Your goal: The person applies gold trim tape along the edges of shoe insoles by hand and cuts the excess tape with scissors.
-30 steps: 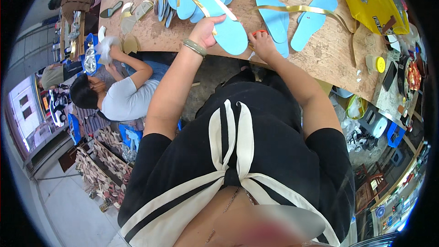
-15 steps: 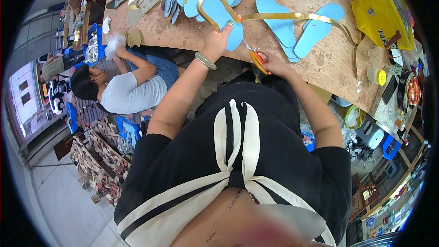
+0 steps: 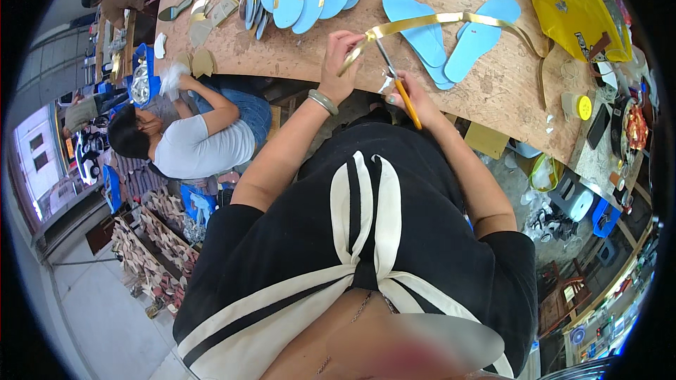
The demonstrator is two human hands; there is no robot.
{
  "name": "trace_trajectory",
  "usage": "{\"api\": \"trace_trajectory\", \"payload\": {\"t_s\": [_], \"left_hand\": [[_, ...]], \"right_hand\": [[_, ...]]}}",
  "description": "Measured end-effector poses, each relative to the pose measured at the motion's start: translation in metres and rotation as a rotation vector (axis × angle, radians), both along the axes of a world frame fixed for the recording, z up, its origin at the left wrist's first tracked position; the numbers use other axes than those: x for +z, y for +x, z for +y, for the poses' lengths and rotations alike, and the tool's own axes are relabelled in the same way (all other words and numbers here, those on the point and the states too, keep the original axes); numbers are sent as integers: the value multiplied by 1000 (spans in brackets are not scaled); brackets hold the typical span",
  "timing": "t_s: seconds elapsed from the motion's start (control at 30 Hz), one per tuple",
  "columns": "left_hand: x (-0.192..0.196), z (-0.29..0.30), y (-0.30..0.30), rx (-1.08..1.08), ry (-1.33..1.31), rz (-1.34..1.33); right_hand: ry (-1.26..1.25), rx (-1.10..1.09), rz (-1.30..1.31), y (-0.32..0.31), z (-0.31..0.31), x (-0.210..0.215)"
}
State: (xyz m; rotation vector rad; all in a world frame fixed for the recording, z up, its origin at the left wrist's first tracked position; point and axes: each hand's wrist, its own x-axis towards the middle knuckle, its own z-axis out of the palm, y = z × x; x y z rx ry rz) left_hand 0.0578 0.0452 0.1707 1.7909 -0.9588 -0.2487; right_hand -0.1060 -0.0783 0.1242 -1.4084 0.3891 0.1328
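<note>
My left hand (image 3: 341, 63), a bangle on its wrist, pinches a shiny gold strip (image 3: 420, 21) near its end. From there the strip runs right, across light-blue insoles (image 3: 486, 36), toward the yellow bag. Gripped in my right hand (image 3: 417, 98) is a pair of scissors (image 3: 406, 102) with orange-yellow handles. Their blades point up at the strip, just right of my left fingers; whether they touch it I cannot tell. Beyond my left hand lies a pile of blue insoles (image 3: 287, 0) with gold straps. Another insole pair (image 3: 421, 35) overlaps on the table.
The wooden table (image 3: 493, 109) ends in front of my body. A yellow bag (image 3: 581, 14) and a yellow-lidded jar (image 3: 581, 107) stand at the right. A seated co-worker (image 3: 204, 142) is close on my left, handling something white. Shoe pieces (image 3: 203, 62) lie at the table's left.
The blue insole with a gold strap has left my left hand, which now holds the strip's end. The scissors have swung upright, their blades up near the strip.
</note>
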Motion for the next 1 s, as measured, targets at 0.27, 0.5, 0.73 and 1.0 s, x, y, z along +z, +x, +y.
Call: {"api": "trace_trajectory", "payload": {"t_s": [0.27, 0.5, 0.73, 1.0], "left_hand": [[-7, 12, -7, 68, 158, -25], [3, 34, 26, 55, -185, 1006], [48, 32, 9, -43, -250, 1245], [49, 39, 6, 219, -256, 1060]], "right_hand": [[-13, -40, 133, 25, 13, -15], [-684, 94, 159, 9, 6, -84], [-823, 229, -24, 63, 1, -90], [69, 87, -103, 91, -11, 57]]}}
